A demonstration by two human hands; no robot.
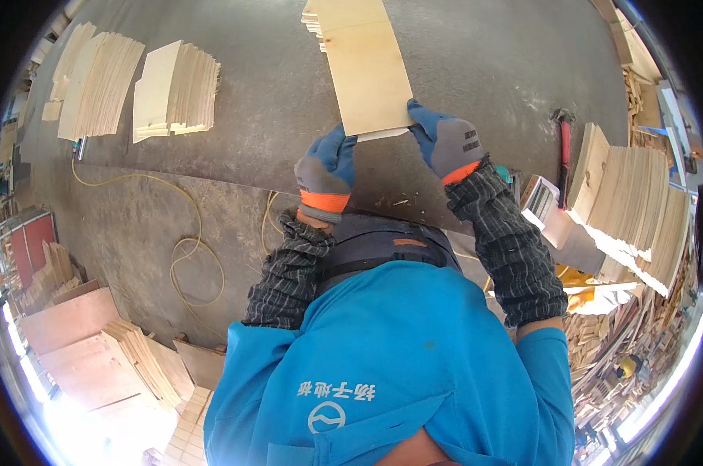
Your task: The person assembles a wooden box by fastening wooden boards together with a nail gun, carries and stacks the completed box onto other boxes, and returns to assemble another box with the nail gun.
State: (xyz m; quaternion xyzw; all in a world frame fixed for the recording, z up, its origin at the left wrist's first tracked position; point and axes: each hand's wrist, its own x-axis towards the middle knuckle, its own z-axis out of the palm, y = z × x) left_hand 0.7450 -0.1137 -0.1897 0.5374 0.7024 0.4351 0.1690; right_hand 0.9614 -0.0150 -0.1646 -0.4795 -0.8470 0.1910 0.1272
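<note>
My left hand (330, 167), in a blue and grey glove with an orange cuff, grips the near left corner of a pale wooden board (367, 70). At the near right corner of that board, my right hand (444, 140), gloved the same way, has its fingers closed on the edge. The board lies over the dark table (266, 85), its long side running away from me. Beneath its near edge a second thin sheet shows slightly. Stacked thin boards (312, 22) stick out beside its far left edge.
Stacks of thin boards (177, 89) stand at the table's left. At the right are a red-handled hammer (565, 163), a white box (543, 203) and more stacked boards (623, 186). A yellow hose (198, 225) loops on the floor. Wood scraps lie at lower right.
</note>
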